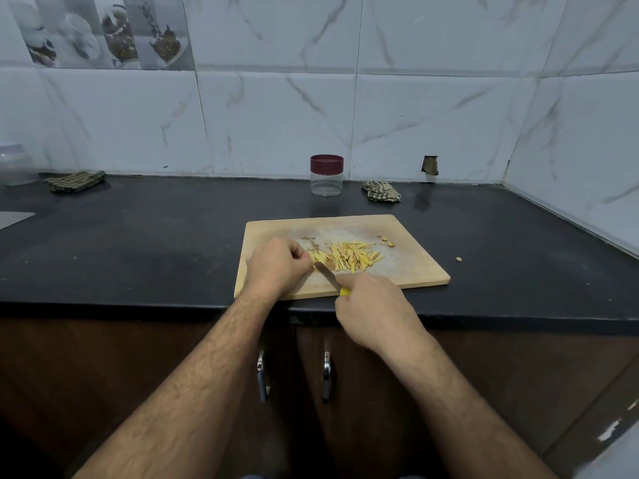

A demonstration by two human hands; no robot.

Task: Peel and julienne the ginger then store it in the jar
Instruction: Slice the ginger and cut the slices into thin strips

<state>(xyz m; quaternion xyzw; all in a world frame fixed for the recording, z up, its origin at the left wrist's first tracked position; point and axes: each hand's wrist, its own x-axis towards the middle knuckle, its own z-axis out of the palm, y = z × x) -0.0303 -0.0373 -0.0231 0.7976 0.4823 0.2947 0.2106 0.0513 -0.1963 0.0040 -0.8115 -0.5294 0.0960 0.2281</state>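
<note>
Left hand (276, 262) pinches, apparently, the last ginger slices (320, 257); right hand (371, 305) grips the knife (328, 276). Keep fingertips curled back, cuts thin and parallel.

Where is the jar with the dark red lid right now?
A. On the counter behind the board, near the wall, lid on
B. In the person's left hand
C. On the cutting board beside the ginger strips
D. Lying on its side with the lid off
A: the jar stands upright on the counter behind the cutting board, close to the tiled wall, with its lid on.
</note>
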